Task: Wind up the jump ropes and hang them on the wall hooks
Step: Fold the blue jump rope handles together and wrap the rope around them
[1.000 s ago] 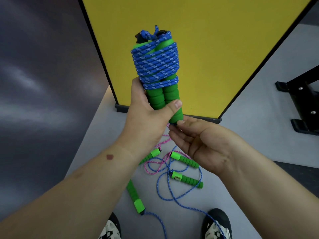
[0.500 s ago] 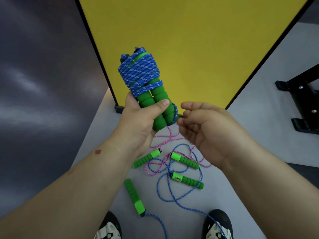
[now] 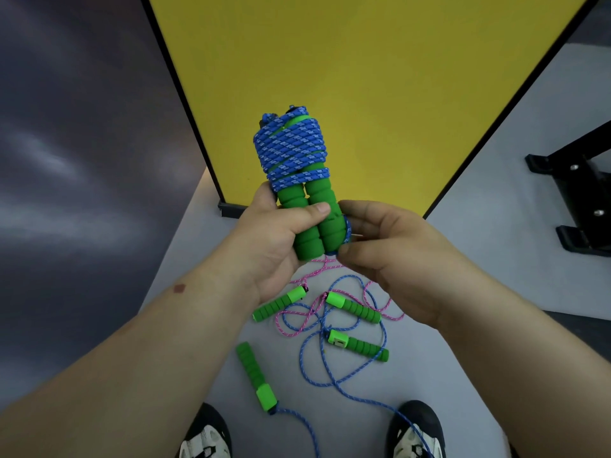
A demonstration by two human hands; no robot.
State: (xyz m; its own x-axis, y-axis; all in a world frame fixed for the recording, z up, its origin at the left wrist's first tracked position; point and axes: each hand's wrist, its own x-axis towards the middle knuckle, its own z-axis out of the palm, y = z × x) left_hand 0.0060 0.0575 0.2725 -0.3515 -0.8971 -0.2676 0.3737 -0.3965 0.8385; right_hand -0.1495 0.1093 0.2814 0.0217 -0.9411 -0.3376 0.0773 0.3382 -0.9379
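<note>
A wound blue jump rope [image 3: 292, 150] is coiled tightly round the upper half of its two green foam handles [image 3: 314, 223]. My left hand [image 3: 271, 246] grips the lower part of those handles, thumb across the front, holding the bundle upright. My right hand [image 3: 386, 252] pinches a short loop of blue rope at the bundle's lower right side. On the grey floor below lie a loose blue rope [image 3: 347, 375] and a pink rope [image 3: 317, 312], tangled together, with several green handles [image 3: 358, 309] among them. No wall hooks are in view.
A yellow panel [image 3: 347, 77] with a black frame stands straight ahead. A dark wall [image 3: 82, 160] fills the left side. A black metal rack base [image 3: 575, 200] sits at the right. My two shoes [image 3: 416, 431] are at the bottom, beside the trailing blue rope.
The bundle has tipped back from leaning left to nearly upright. My right hand has closed in on its lower right side and now pinches the blue loop there.
</note>
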